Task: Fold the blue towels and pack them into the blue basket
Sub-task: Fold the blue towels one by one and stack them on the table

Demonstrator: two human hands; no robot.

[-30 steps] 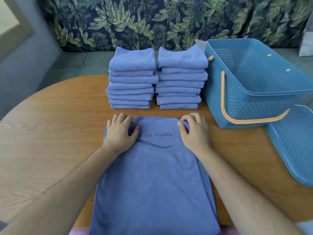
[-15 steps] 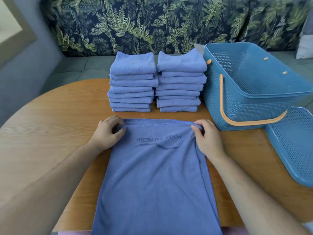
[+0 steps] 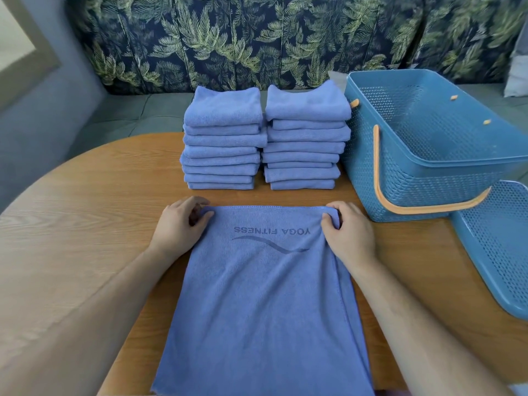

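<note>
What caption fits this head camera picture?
Left hand and right hand pinch far corners of the spread towel before two folded stacks and blue basket.

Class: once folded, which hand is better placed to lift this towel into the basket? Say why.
Probably the right hand: the blue basket stands open just beyond it, while the left hand holds the towel farther away.

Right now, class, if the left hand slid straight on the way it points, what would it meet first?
Probably the left stack of folded towels. The left hand, pinching the spread towel's far corner, points forward-right; only table lies between.
</note>
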